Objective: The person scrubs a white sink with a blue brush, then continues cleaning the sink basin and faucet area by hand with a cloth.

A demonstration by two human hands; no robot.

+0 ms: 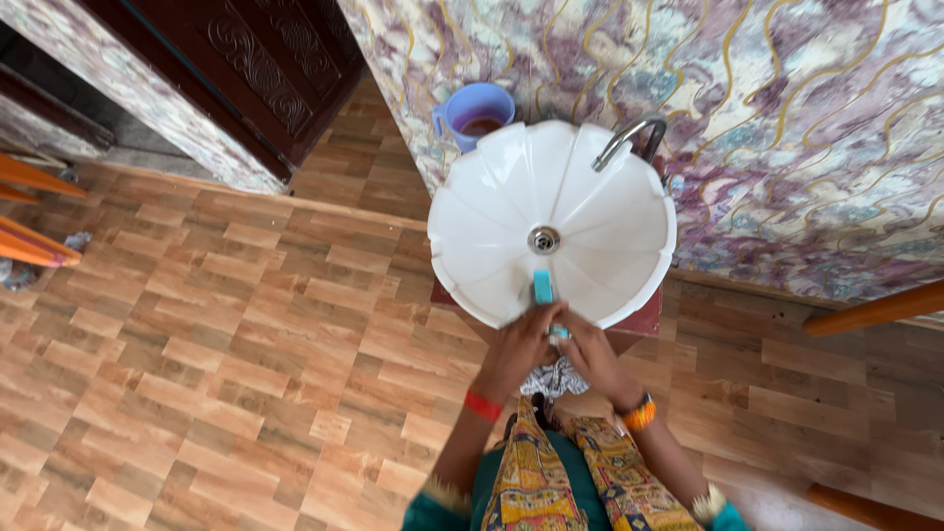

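A floor of wood-patterned tiles (pixel 216 324) filled most of the head view, running up to a wall of swirled purple and gold marble pattern (pixel 787 128) and a dark carved wooden door (pixel 256 59). Against the wall stood a white, petal-shaped wash basin (pixel 492 206) on a dark red stand (pixel 644 320). The basin held no standing water that could be seen; its metal drain (pixel 543 239) sat at the bottom of the bowl, and a curved metal tap (pixel 629 138) arched over the far rim.

Just behind the basin's left rim, touching or nearly touching it, stood a lavender plastic mug (pixel 474 110) with its handle to the left; inside it was a dark brownish liquid or shadow, and which of the two could not be told.

The person's left hand (pixel 519 346) and right hand (pixel 588 352) met at the near rim of the basin. Between them was a small teal object (pixel 543 287), upright, its top poking out over the bowl. The fingers of both hands were curled and pressed together around its lower part; the exact grip was too small to make out. A red band (pixel 483 405) circled the left wrist and an orange bangle (pixel 640 414) the right.
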